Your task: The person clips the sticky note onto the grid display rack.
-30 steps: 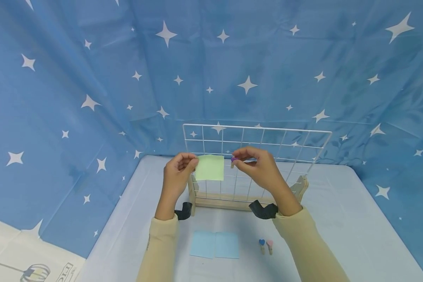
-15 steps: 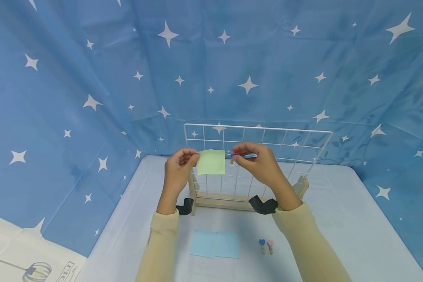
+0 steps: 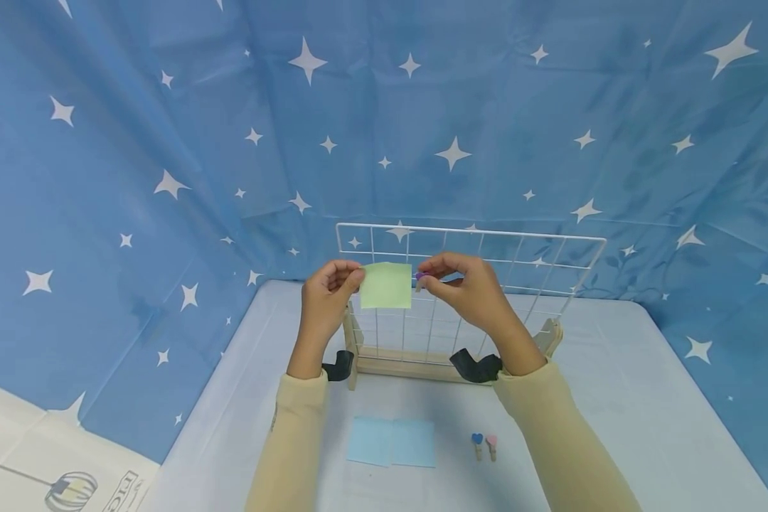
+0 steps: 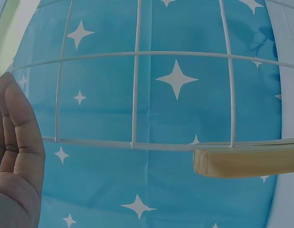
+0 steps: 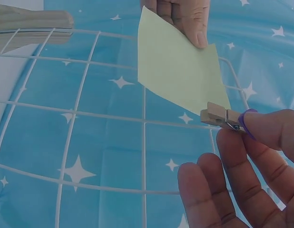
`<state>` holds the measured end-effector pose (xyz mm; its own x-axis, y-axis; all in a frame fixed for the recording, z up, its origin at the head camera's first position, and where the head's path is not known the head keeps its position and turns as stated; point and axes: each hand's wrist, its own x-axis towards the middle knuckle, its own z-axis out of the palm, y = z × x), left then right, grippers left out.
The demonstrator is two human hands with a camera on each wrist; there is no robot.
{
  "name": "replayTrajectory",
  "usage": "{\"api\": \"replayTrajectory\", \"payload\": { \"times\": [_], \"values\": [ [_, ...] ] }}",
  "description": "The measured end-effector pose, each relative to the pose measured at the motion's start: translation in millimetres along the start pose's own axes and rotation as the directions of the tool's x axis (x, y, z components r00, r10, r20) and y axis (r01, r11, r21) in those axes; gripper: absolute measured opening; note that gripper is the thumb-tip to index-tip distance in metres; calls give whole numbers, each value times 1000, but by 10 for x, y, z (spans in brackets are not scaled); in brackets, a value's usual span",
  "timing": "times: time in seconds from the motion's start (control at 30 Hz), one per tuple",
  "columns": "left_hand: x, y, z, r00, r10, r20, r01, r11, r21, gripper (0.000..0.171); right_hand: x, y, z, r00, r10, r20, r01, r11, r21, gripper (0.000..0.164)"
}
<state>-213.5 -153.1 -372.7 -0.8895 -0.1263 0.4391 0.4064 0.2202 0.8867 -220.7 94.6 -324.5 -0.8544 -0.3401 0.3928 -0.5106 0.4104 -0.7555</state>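
Note:
My left hand [image 3: 326, 306] pinches the upper left corner of a light green paper square [image 3: 386, 286], held up in front of the white wire grid [image 3: 473, 232]. In the left wrist view a sliver of that paper [image 4: 13, 33] shows above the fingertips. My right hand [image 3: 476, 295] is just to the right of the paper. Between its thumb and fingers it pinches a small wooden clothespin [image 5: 222, 117] with a purple decoration [image 5: 249, 124]. In the right wrist view the clothespin's tip overlaps the paper's edge.
The grid stands upright on wooden feet [image 3: 397, 363] on a white-covered table [image 3: 230, 427]. Two light blue paper squares [image 3: 371, 441] lie in front. To their right lie a blue heart clothespin [image 3: 477, 446] and a pink heart clothespin [image 3: 492, 446]. A starry blue curtain [image 3: 384, 107] hangs behind.
Both hands have risen a little, lifting the green paper higher against the grid. The clothespin has come slightly closer to the paper's right edge.

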Motion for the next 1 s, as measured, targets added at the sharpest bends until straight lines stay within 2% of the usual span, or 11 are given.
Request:
{"api": "replayTrajectory", "payload": {
  "times": [0.4, 0.8, 1.0],
  "values": [
    [54, 43, 6, 1000, 14, 5, -14, 1000, -14, 18, 75, -126, -12, 998, -60, -16, 59, 996, -66, 11],
    [120, 27, 29, 1000, 14, -3, -14, 1000, -26, 17, 156, -230, -19, 998, -50, -36, 46, 992, -120, 10],
    [130, 11, 40, 1000, 13, -11, -13, 1000, -23, 18, 168, -270, 14, 994, -85, -70, 73, 985, -154, 10]
  ]
}}
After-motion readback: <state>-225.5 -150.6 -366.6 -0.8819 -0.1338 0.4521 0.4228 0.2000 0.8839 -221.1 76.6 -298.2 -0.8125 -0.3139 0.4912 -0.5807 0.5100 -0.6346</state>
